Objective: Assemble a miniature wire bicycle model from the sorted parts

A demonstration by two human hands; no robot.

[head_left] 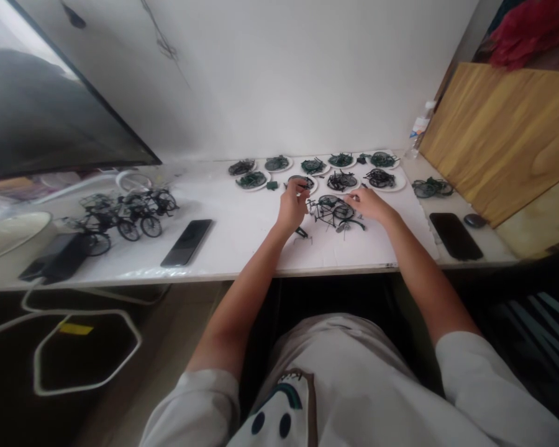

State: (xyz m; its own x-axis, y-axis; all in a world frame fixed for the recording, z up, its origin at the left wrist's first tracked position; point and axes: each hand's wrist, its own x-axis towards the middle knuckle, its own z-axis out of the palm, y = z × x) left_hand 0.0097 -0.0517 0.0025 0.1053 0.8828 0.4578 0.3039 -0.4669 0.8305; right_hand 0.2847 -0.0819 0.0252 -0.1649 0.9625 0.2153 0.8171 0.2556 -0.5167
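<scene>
Model bicycle parts lie on a white sheet in front of me: a dark miniature frame with wheels [330, 210], and a dark green curved fender-like piece [351, 223] beside it. My left hand [292, 208] is at the frame's left, in front of a small plate of dark parts [307, 182]; its fingers are bent and apart, with nothing visible between them. At the frame's right, my right hand [370, 203] has its fingertips pinched together close to a wheel. What they grip is too small to make out. A small dark green piece [301, 232] lies below my left hand.
Several white plates [264, 181] of dark bicycle parts line the back. Assembled model bicycles [121, 214] stand at left, near a phone [187, 242]. Another phone [455, 236], a bottle [419, 130] and a wooden board [503, 136] are at right. A monitor [51, 105] overhangs the left.
</scene>
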